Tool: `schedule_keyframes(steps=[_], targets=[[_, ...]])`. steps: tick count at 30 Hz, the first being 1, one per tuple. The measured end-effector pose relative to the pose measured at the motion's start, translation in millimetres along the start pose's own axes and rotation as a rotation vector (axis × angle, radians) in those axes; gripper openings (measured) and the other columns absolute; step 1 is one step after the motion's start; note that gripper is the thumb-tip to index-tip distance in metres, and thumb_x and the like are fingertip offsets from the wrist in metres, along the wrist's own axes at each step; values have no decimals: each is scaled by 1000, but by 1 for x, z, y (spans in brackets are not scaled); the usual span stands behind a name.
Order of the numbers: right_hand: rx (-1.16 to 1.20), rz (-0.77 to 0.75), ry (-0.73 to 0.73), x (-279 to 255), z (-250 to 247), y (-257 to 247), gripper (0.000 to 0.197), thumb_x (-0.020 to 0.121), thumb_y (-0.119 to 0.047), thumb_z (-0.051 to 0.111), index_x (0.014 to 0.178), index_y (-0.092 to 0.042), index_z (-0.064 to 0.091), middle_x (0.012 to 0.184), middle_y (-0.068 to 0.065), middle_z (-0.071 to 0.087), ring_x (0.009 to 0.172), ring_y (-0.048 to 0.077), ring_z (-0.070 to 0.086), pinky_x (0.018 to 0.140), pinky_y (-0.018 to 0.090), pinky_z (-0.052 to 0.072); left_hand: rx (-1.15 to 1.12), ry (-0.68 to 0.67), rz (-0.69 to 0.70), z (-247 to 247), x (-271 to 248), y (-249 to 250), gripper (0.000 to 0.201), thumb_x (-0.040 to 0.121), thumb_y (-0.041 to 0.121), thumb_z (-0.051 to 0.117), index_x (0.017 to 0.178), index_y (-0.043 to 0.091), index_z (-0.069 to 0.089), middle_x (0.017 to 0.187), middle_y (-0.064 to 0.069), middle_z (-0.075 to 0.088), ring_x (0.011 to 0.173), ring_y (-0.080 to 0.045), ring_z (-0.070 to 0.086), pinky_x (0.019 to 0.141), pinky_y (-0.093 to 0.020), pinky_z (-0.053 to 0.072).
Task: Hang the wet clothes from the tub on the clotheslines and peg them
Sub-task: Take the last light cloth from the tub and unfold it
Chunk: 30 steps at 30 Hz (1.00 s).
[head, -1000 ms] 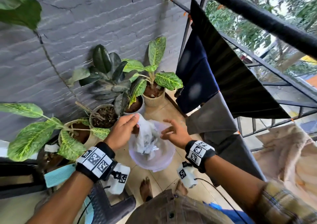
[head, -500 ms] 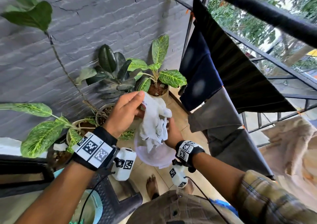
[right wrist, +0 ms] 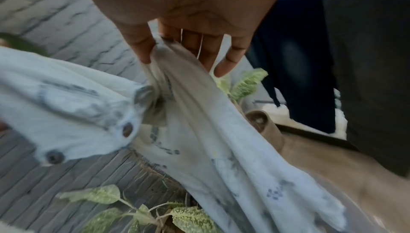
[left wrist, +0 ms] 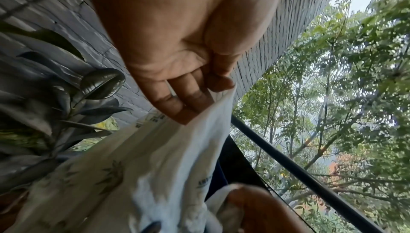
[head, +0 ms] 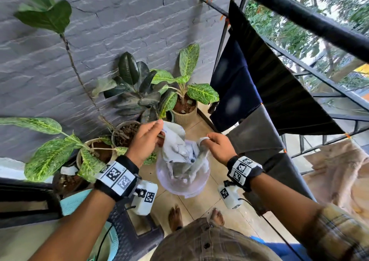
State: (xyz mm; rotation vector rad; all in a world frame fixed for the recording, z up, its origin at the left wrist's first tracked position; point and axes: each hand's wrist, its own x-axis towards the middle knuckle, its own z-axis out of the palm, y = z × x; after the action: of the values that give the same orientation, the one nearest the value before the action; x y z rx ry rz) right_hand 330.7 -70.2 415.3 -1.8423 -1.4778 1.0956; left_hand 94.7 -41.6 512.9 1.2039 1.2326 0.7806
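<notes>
A wet white printed shirt [head: 178, 150] with dark buttons hangs bunched over a translucent tub [head: 183, 186] on the tiled floor. My left hand [head: 146, 138] pinches one edge of the shirt [left wrist: 168, 149] between thumb and fingers [left wrist: 188, 101]. My right hand [head: 216, 145] pinches another fold of the shirt [right wrist: 199, 114] at its fingertips [right wrist: 142, 47]. The cloth stretches between both hands above the tub. A dark clothesline bar [head: 299, 15] runs overhead at the upper right.
Dark blue [head: 233, 92], black [head: 283, 84] and grey [head: 257, 132] clothes hang on the line along the railing at right. Potted plants [head: 179, 92] stand against the grey brick wall [head: 119, 21]. A dark plastic stool [head: 131, 230] sits lower left. My bare feet [head: 175, 216] are below the tub.
The shirt came up out of the tub in my left hand. My right hand took hold of another fold, and both hands now spread the cloth apart.
</notes>
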Motion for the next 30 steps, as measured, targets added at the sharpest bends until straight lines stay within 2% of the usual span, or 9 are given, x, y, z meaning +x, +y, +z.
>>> schedule_keyframes(steps=[5, 10, 12, 15, 17, 20, 24, 27, 30], targets=[[18, -149, -41, 0, -7, -26, 30, 85, -33, 51, 56, -30, 44, 56, -9, 41, 59, 14, 42, 62, 46, 41, 19, 49, -73, 0, 13, -24, 33, 103, 36, 45, 87, 12, 62, 84, -15, 64, 75, -22, 60, 63, -28, 46], [16, -215, 7, 2, -11, -35, 35, 94, -29, 61, 64, -35, 43, 59, -15, 46, 58, 4, 42, 59, 34, 37, 92, 131, -100, -2, 23, -38, 40, 105, 34, 43, 97, 3, 66, 93, -13, 68, 86, -23, 62, 75, -31, 48], [32, -228, -23, 1, -13, -37, 27, 91, -28, 64, 70, -36, 50, 61, -18, 52, 60, 2, 45, 61, 32, 40, 128, 152, -93, -3, 23, -44, 37, 103, 38, 45, 98, 9, 68, 94, -6, 68, 90, -19, 61, 82, -31, 46], [-45, -175, -107, 1, -16, -35, 6, 81, -34, 64, 82, -33, 58, 71, -9, 62, 67, 11, 56, 70, 38, 51, 65, 208, -97, 0, 23, -46, 38, 95, 47, 49, 79, 16, 61, 81, -3, 62, 81, -17, 56, 78, -33, 43], [-192, -112, -174, 2, -17, -31, 24, 74, -40, 60, 98, -36, 62, 84, -2, 69, 78, 18, 63, 76, 39, 54, -35, 223, -128, 6, 23, -39, 35, 102, 38, 48, 81, 14, 62, 82, -5, 64, 76, -16, 58, 70, -27, 48], [-465, 0, -304, 0, -9, -20, 52, 85, -39, 63, 134, -31, 50, 121, 5, 65, 110, 28, 60, 93, 35, 49, -63, 147, -135, 19, 19, -27, 32, 104, 33, 44, 84, 17, 63, 83, -9, 62, 69, -15, 54, 50, -19, 41], [-411, -3, -397, -5, 6, -8, 71, 88, -37, 66, 149, -36, 30, 136, 6, 57, 121, 28, 55, 101, 37, 44, 12, 8, -44, 34, 15, -11, 35, 103, 42, 44, 99, 16, 67, 95, -14, 67, 76, -20, 59, 52, -26, 43], [-293, -176, -362, -6, 16, -14, 65, 78, -39, 68, 139, -34, 46, 128, -4, 61, 112, 18, 58, 98, 37, 47, 55, -53, 10, 39, 14, 6, 45, 99, 50, 45, 100, 9, 63, 103, -14, 68, 93, -28, 64, 83, -46, 53], [-194, -232, -294, 1, 21, -19, 42, 76, -50, 63, 113, -29, 67, 101, -5, 72, 88, 17, 66, 82, 40, 54, 51, -39, 26, 35, 17, 16, 42, 103, 40, 43, 113, 5, 63, 113, -9, 68, 106, -16, 61, 101, -41, 47]])
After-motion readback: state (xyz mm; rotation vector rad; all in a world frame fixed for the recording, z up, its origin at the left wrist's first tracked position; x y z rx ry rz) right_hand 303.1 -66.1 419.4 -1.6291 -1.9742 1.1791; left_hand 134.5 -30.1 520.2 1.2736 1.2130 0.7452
